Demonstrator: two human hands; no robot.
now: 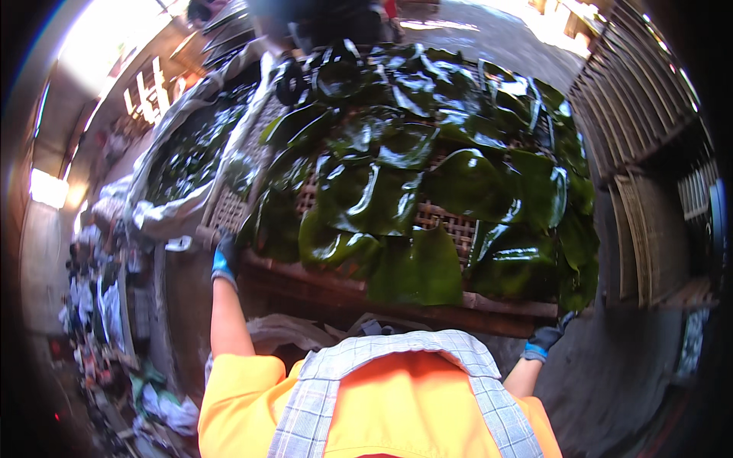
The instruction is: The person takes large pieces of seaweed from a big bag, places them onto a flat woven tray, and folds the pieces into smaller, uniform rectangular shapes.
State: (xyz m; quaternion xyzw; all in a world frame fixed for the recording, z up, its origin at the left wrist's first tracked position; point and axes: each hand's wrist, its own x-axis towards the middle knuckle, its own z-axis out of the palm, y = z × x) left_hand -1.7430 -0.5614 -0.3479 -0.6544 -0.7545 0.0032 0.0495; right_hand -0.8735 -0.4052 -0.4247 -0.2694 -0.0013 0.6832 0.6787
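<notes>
A large woven bamboo tray (458, 229) lies before me, mostly covered by glossy dark green sheets of leaf-like material (366, 189). My left hand (225, 255), in a black and blue work glove, grips the tray's near left corner, by the end of its frame. At the near right corner, my right hand (547, 338) in a matching glove has its fingers at the frame's end; how firmly they close on it is hard to see. Some sheets hang over the near edge between my hands.
Beyond the tray stands another person, whose gloved hand (291, 80) is at the far left edge. A cloth-lined container (166, 143) of dark wet pieces is at the left. Slatted racks (635, 91) and stacked woven panels (653, 240) stand at the right. Cloths (166, 406) lie lower left.
</notes>
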